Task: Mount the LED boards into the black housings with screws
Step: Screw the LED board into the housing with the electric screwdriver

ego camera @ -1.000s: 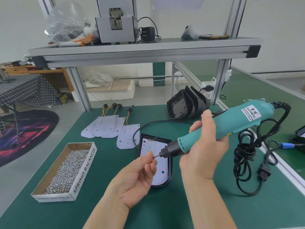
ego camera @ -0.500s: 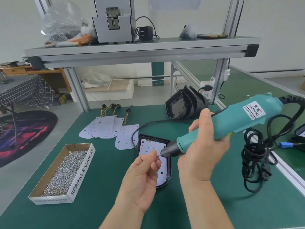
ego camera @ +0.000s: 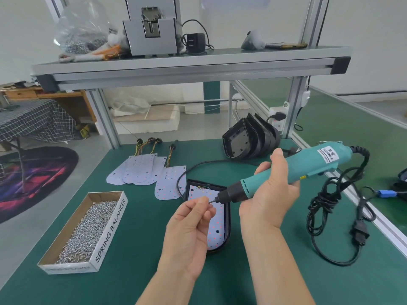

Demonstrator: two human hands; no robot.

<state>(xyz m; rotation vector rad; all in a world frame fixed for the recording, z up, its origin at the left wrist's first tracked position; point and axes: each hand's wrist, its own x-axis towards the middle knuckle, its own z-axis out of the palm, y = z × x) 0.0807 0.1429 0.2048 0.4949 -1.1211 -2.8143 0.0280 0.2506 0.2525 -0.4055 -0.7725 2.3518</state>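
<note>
A black housing [ego camera: 228, 225] lies flat on the green table with a white LED board [ego camera: 217, 230] seated inside it. My right hand [ego camera: 268, 194] grips a teal electric screwdriver [ego camera: 293, 170], its bit pointing left and down above the board. My left hand [ego camera: 193, 225] pinches a small screw at the bit's tip; the screw itself is barely visible. Several loose LED boards [ego camera: 145, 170] with coloured wires lie further back on the left. A stack of empty black housings [ego camera: 248, 142] stands at the back.
A cardboard box of screws [ego camera: 88, 227] sits at the front left. The screwdriver's coiled black cable and plug [ego camera: 334, 214] lie on the right near the table's aluminium edge. A shelf on aluminium posts [ego camera: 189, 67] spans overhead at the back.
Both hands have stayed together over the housing, with the screw still held at the bit. The screwdriver's rear end has risen slightly, and the cable bundle has settled back onto the table.
</note>
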